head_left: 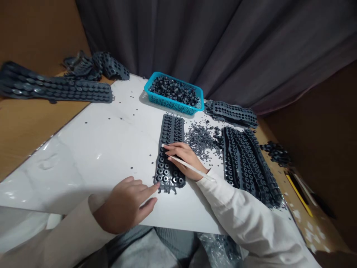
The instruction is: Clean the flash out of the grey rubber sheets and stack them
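A dark grey moulded rubber sheet [172, 132] with rows of round, ring-like parts lies lengthwise on the white table in front of me. My right hand [185, 158] rests over its middle, closed around a thin white stick [192, 168] whose rear end points back along my wrist. A small white tip shows by my fingertips at the sheet's left edge. My left hand [129, 203] holds nothing; its index finger reaches to the sheet's near left corner, with the thumb apart and the other fingers curled.
A blue basket [174, 102] full of small black parts stands behind the sheet. Small grey discs [201, 139] are heaped to its right. More moulded sheets [248, 160] lie at right, others [80, 91] at left. A yellow pencil-like stick [299, 193] lies far right.
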`<state>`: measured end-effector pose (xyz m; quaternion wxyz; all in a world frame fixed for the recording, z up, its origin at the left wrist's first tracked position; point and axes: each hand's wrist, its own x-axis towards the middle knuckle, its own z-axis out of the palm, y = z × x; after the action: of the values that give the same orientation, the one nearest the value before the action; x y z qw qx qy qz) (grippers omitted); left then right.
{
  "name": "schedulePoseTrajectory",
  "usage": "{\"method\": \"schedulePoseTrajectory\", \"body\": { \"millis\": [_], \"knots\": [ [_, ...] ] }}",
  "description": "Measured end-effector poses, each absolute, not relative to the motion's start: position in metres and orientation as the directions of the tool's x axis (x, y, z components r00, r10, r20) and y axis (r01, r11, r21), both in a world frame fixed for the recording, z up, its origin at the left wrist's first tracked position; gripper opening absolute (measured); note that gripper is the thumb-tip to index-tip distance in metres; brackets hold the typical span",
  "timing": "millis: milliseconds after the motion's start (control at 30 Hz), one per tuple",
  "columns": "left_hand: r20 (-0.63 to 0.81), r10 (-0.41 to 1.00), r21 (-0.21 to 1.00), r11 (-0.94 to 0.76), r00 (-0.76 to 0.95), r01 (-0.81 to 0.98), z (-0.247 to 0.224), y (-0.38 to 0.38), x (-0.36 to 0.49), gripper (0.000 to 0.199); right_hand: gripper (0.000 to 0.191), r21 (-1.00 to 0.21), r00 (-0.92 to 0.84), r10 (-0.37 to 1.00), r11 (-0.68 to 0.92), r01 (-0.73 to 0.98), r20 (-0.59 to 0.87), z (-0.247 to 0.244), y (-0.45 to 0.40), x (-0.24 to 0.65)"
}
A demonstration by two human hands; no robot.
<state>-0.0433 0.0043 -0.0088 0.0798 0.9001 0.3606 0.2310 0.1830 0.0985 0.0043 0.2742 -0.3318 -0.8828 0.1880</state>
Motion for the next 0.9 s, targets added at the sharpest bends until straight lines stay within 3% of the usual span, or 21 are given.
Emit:
{"method": "schedulePoseTrajectory", "body": {
  "millis": [333,667,800,900],
  "knots": [
    [0.354,0.691,0.317,-0.723,0.631,0.614,-0.011,0.003,-0.044,0.026,0.012,-0.381,-0.700,0.629,0.771,0.510,0.338,-0.001,0.107,0.182],
    [0.365,0.690,0.329,-0.724,0.626,0.606,-0.010,0.004,-0.043,0.025,0.013,-0.495,-0.655,0.676,0.720,0.487,0.338,0.007,0.103,0.181],
    [0.363,0.693,0.331,-0.721,0.623,0.608,-0.010,0.004,-0.043,0.025,0.014,-0.486,-0.660,0.671,0.725,0.488,0.339,0.004,0.103,0.180],
    [0.363,0.691,0.332,-0.722,0.625,0.607,-0.010,0.004,-0.043,0.025,0.014,-0.412,-0.673,0.649,0.755,0.511,0.354,0.001,0.104,0.181]
  ]
}}
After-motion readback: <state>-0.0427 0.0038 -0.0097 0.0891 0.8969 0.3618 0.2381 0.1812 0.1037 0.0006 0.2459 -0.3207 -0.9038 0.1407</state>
